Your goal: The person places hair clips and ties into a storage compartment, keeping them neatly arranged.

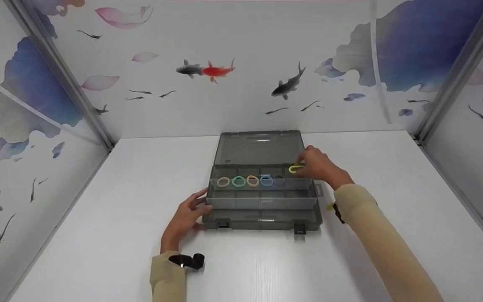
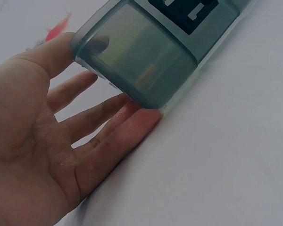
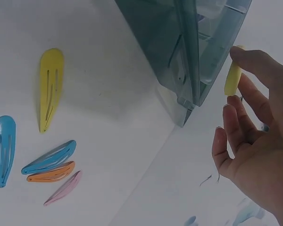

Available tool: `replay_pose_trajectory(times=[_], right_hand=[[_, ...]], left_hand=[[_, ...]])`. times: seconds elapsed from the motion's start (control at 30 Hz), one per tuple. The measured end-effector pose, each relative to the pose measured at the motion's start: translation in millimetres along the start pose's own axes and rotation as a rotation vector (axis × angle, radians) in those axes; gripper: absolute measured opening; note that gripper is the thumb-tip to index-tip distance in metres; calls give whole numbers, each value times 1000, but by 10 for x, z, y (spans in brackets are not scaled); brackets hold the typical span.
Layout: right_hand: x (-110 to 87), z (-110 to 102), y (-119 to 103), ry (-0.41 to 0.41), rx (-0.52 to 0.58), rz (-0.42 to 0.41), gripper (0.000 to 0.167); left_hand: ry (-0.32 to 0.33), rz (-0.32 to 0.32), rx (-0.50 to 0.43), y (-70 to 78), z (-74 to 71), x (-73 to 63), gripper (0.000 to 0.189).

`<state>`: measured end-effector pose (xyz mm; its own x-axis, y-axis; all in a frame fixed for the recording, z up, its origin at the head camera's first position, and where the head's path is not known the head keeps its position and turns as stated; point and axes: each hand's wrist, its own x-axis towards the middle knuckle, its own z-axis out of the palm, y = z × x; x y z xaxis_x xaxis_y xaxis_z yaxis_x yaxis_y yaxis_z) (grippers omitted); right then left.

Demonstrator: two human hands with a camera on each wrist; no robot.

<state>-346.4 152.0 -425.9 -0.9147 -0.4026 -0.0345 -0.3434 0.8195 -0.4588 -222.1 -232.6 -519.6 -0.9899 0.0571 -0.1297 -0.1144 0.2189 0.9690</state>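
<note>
A translucent grey divided storage box [image 1: 262, 216] stands with its lid [image 1: 260, 149] raised at the back. My left hand [image 1: 185, 216] rests against the box's left end, thumb at the upper edge; in the left wrist view its fairly straight fingers touch the end wall. Between thumb and fingertips my right hand [image 1: 319, 165] pinches a yellow hair tie [image 1: 295, 169] above the box's back right compartments; the right wrist view shows this band [image 3: 234, 77] edge-on. Several ring-shaped hair ties line the compartments, among them a green one [image 1: 238, 181] and a blue one [image 1: 266, 180].
On the table [image 1: 141, 167] right of the box lie several snap hair clips, seen in the right wrist view: a large yellow clip [image 3: 51, 87], blue ones [image 3: 4, 150], an orange one [image 3: 52, 173] and a pink one [image 3: 63, 188]. Printed panels [image 1: 241, 33] surround the table.
</note>
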Motion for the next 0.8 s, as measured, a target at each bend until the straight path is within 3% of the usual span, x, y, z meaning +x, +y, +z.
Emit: replay_pose_trajectory(times=[0.4,0.8], right_hand=[[91,107,48,2,-17,6,32],[110,119,87,-25,21,13,47]], left_hand=[[-19,6,-12,-22,-25,0,64],[-17,-12,-17,-15,-19,12,64]])
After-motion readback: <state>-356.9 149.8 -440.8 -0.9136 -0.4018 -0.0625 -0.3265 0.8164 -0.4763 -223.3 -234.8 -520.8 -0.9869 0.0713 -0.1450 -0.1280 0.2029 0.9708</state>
